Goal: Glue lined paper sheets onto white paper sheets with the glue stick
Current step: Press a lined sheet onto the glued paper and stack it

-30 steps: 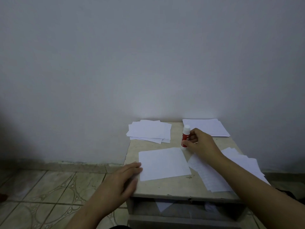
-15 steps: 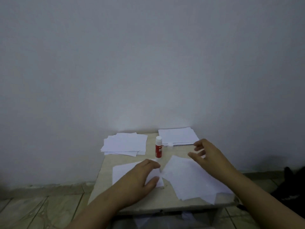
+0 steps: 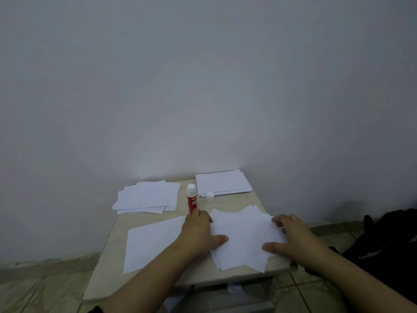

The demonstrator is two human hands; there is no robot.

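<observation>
Both hands are down on the near half of the surface (image 3: 106,263). The left hand (image 3: 198,233) lies flat with its fingers fairly straight, its thumb stretched out to the right onto the edge of the loose pile of lined sheets (image 3: 243,240), while the palm covers the right edge of a single white sheet (image 3: 153,242) lying alone to the left. The right hand (image 3: 291,238) rests on the right side of that same lined pile, thumb spread along the near edge and fingers bent over the far right corner; whether it is pinching a sheet or only pressing there, I cannot tell.

Just beyond the left hand's fingertips the glue stick (image 3: 192,201) stands upright, red body with a white top, uncapped by the look of it, since a small white cap (image 3: 210,195) sits apart to its right, against the front edge of a neat stack of white paper (image 3: 222,182) in the far right corner. In the far left corner lies a looser, fanned stack of white sheets (image 3: 146,196).

Below the top, an open compartment shows a scrap of white paper (image 3: 234,291) inside. A dark bag (image 3: 383,242) sits on the tiled floor (image 3: 33,292) to the right, and a plain wall (image 3: 203,86) rises behind
</observation>
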